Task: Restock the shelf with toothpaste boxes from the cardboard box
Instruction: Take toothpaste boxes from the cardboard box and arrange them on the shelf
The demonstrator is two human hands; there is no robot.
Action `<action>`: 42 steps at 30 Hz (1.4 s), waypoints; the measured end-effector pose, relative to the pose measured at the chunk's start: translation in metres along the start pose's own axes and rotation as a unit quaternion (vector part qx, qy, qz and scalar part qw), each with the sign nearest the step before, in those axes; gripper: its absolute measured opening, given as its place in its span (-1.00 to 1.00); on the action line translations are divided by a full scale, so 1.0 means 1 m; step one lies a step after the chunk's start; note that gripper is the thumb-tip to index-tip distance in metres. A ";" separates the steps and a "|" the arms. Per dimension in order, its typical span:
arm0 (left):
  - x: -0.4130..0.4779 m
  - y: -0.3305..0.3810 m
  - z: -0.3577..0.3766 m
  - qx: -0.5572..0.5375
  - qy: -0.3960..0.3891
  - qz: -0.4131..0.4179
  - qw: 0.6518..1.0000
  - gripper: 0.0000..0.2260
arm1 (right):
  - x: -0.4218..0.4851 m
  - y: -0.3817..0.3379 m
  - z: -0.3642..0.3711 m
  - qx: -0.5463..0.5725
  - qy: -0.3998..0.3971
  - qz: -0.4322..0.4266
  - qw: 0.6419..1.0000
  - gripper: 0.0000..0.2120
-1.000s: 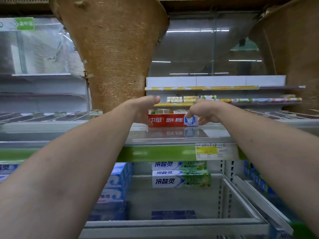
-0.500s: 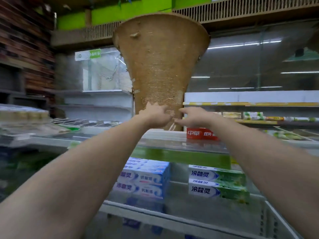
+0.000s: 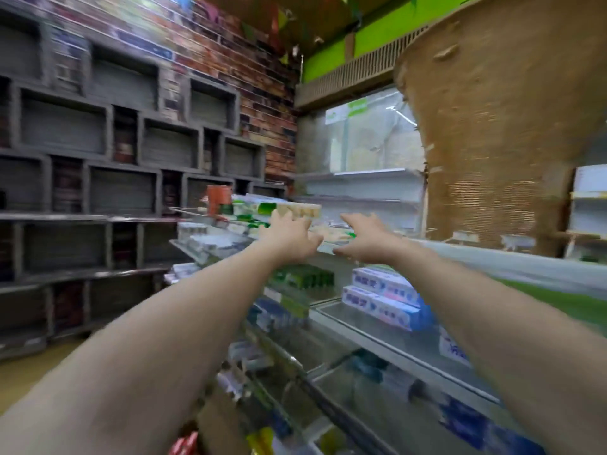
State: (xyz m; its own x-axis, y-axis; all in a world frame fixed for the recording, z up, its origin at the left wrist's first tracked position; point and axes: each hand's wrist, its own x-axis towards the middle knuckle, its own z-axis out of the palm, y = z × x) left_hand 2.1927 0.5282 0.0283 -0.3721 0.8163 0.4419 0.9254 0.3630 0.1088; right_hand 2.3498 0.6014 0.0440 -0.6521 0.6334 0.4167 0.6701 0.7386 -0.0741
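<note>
The left hand (image 3: 289, 239) and right hand (image 3: 364, 241) hovered over the top shelf (image 3: 492, 259), fingers spread and gripping nothing, likely free to fetch more, while toothpaste boxes (image 3: 382, 298) lay stacked on the shelf beneath; the cardboard box was unseen.

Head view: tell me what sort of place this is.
Most likely a shop aisle, perhaps a supermarket. Tiered shelves carry stacked toothpaste boxes and green boxes, and grey niches for display line the brick-patterned wall on the left.
</note>
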 end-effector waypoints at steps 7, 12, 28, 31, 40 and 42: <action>-0.046 -0.184 0.025 0.044 -0.054 -0.093 0.993 -0.40 | 0.053 -0.146 0.112 0.093 -0.067 -0.048 0.992 -0.18; -0.074 -0.280 0.057 0.035 -0.092 -0.162 0.982 -0.37 | 0.067 -0.223 0.185 0.111 -0.128 -0.061 0.984 -0.27; -0.094 -0.430 0.302 -0.034 -0.207 -0.295 0.932 -0.41 | 0.119 -0.291 0.481 0.163 -0.293 -0.087 0.938 -0.27; -0.084 -0.448 0.368 -0.046 -0.240 -0.317 0.916 -0.39 | 0.138 -0.286 0.551 0.166 -0.355 -0.081 0.916 -0.29; -0.082 -0.451 0.520 -0.099 -0.286 -0.360 0.883 -0.44 | 0.135 -0.249 0.712 0.167 -0.492 -0.063 0.852 -0.41; -0.088 -0.448 0.546 -0.117 -0.300 -0.379 0.868 -0.43 | 0.127 -0.238 0.744 0.167 -0.525 -0.039 0.834 -0.41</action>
State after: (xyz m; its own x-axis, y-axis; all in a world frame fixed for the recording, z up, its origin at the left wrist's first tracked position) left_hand 1.7715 0.5395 -0.5456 -0.7859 0.4950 -0.3707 0.3608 0.8538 0.3752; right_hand 1.8432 0.6779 -0.5593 -0.7576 0.3042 -0.5775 0.5897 0.6984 -0.4057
